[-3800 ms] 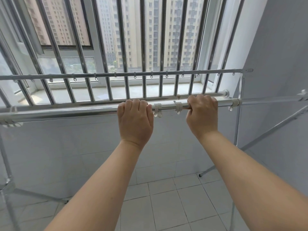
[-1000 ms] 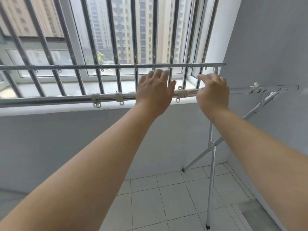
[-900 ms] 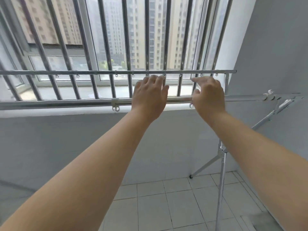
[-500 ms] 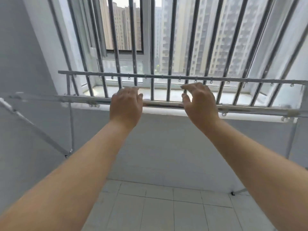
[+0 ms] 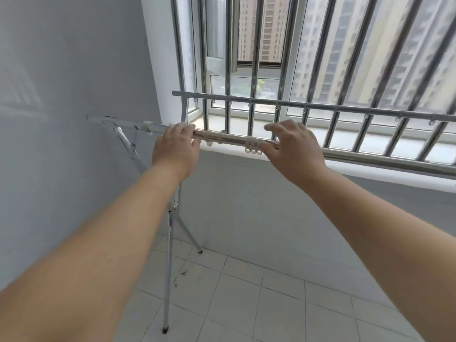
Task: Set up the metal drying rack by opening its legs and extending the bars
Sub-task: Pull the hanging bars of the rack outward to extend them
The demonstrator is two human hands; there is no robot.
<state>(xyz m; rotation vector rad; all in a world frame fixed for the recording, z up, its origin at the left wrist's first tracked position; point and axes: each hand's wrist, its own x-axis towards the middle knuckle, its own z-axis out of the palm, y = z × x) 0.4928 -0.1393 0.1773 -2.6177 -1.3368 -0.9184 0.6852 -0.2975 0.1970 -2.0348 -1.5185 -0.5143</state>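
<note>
Fingers of the left hand are curling over and grasping the near bar of the drying rack; fingers of the right hand are lying spread and loose on the same bar, beside three white clips. The rack is standing on its opened legs on the tiled floor, below the barred window.

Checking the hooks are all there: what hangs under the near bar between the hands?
Small white ring clips hang under the near bar; any beneath the left hand or right hand are covered.
</note>
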